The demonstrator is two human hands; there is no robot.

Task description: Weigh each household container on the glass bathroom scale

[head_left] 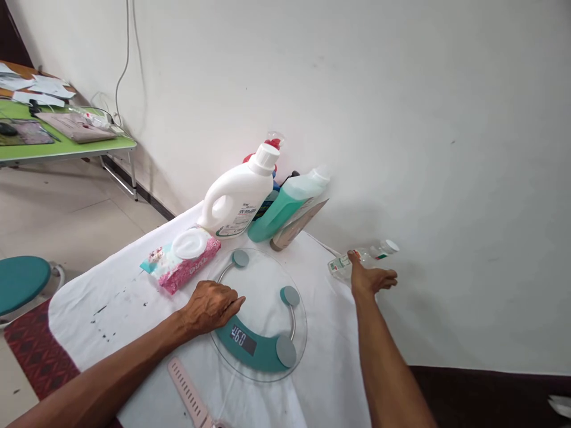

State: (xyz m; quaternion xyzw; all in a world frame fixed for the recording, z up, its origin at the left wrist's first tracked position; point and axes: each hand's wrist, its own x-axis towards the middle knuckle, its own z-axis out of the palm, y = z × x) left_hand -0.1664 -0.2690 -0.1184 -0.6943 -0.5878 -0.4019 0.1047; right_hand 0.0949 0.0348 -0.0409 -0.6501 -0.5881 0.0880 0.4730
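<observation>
A round glass bathroom scale [261, 356] with teal trim lies on the white cloth; its display is lit. My left hand [214, 306] rests on the scale's left edge, fingers curled under and touching it; nothing shows in them. At the table's right end, my right hand [372, 276] grips a clear plastic bottle [341, 267] with a white cap, thumb in front and fingers behind. The bottle leans to the right. A pink and white pack of wipes [190, 267] lies beyond my left hand.
Behind the scale stand a white detergent jug [241, 199], a green liquid bottle [285, 205] and a brownish tube [297, 226]. A pink watch strap [190, 386] lies at the front. The wall [446, 148] borders the table. A teal stool [22, 285] is left.
</observation>
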